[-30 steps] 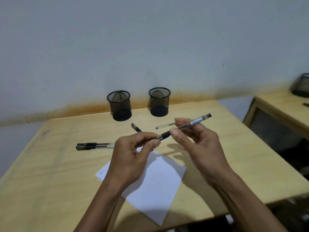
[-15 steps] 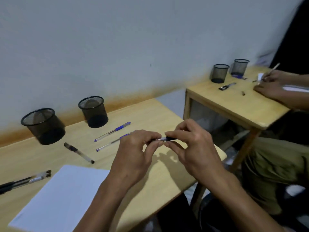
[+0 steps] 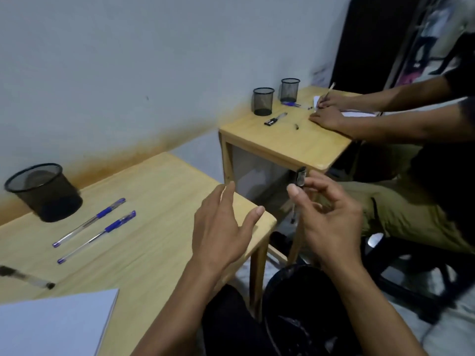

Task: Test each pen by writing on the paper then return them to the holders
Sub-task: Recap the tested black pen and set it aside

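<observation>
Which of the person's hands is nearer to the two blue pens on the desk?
Left. The left hand hovers open just right of the blue pens; the right hand, holding a pen, is farther right, beyond the desk edge.

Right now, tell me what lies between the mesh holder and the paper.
Head view: two blue pens and a black pen lie between the mesh holder and the paper.

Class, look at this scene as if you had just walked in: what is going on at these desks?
A person at a wooden desk holds a black pen upright in the right hand; the left hand hovers open, holding nothing. Two blue pens lie side by side near a black mesh holder, a black-capped pen closer in, beside the white paper. At the next desk, another person writes.
</observation>
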The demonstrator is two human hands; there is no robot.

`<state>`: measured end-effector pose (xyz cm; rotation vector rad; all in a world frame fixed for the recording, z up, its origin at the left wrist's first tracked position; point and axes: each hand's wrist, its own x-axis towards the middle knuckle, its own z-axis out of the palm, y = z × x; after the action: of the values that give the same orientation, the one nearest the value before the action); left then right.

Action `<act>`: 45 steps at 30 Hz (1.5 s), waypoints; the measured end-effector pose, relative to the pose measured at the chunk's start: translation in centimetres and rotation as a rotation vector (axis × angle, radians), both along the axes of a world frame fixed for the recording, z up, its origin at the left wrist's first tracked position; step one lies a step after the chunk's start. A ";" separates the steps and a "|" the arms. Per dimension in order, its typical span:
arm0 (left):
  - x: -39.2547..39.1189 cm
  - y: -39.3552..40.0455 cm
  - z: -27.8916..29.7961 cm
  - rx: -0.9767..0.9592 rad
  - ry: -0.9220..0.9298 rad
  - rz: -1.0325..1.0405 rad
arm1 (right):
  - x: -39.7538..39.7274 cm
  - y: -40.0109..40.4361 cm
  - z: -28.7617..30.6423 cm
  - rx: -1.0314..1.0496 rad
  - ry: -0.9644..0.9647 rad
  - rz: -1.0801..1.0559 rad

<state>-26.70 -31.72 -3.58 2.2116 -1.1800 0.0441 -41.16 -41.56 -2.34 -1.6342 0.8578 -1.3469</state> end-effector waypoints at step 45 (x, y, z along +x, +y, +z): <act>0.6 -2.6 0.1 0.211 0.201 0.035 | -2.9 -1.1 -7.6 0.507 -0.076 -0.029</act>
<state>-26.13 -34.30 -3.45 2.3545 -1.0754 -0.2945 -44.02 -42.67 -9.93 -1.1733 1.0765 -1.0876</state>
